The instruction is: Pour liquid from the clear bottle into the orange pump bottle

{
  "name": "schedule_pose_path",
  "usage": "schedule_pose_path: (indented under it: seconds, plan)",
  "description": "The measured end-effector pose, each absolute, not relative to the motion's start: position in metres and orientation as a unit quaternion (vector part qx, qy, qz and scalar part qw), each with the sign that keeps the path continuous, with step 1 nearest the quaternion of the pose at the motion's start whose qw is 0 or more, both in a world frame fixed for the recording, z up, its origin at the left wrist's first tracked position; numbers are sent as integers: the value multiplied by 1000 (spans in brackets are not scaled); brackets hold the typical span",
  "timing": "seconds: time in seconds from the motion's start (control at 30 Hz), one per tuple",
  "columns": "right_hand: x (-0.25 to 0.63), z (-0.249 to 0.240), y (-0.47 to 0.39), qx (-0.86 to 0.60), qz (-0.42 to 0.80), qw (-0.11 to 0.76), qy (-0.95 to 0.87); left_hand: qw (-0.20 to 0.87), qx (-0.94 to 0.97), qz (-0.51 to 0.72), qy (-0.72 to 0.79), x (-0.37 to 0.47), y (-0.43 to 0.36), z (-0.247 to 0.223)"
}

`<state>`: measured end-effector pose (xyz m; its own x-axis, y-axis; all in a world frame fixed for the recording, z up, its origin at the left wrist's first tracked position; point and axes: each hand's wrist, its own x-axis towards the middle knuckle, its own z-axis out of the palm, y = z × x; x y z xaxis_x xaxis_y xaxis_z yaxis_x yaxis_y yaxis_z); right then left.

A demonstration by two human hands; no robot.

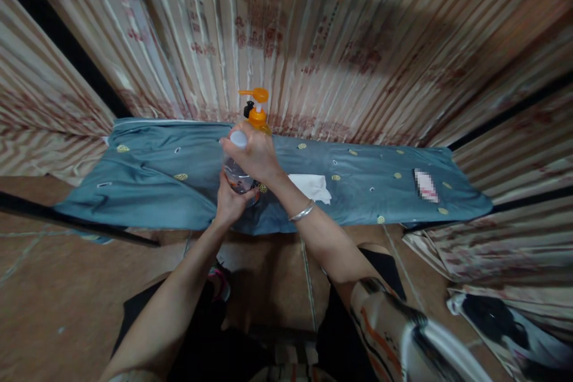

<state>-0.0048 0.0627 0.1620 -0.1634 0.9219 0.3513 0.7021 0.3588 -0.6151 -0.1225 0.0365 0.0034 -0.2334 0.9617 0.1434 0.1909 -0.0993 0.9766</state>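
A clear plastic bottle (235, 171) with a white cap (238, 139) is between my hands, upright or slightly tilted, over the front of the cloth-covered surface. My left hand (231, 201) wraps around its lower body, the thumb lying across the front. Up at the top, my right hand (256, 154) closes around the cap and neck. Just behind it stands an orange pump-top bottle (258, 114), its lower part hidden by my right hand. A black nozzle (249, 108) shows beside that pump; what it belongs to is hidden. White tissue or cloth (312, 187) lies right of my right wrist.
The long narrow surface wears a blue-green patterned cloth (147, 182). A small pink-and-white item (426, 185), pixelated, lies toward its right end. Pleated curtains (215, 30) hang behind it and at both sides. Dark poles (67, 42) slant along the sides. Brown tiles (36, 286) form the floor.
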Motion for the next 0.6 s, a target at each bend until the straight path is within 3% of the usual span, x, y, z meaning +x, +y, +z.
schedule_pose_path:
  seconds: [0.6]
  plan:
    - [1, 171, 61, -508, 177, 314, -782, 346, 502, 543, 577, -122, 40, 3]
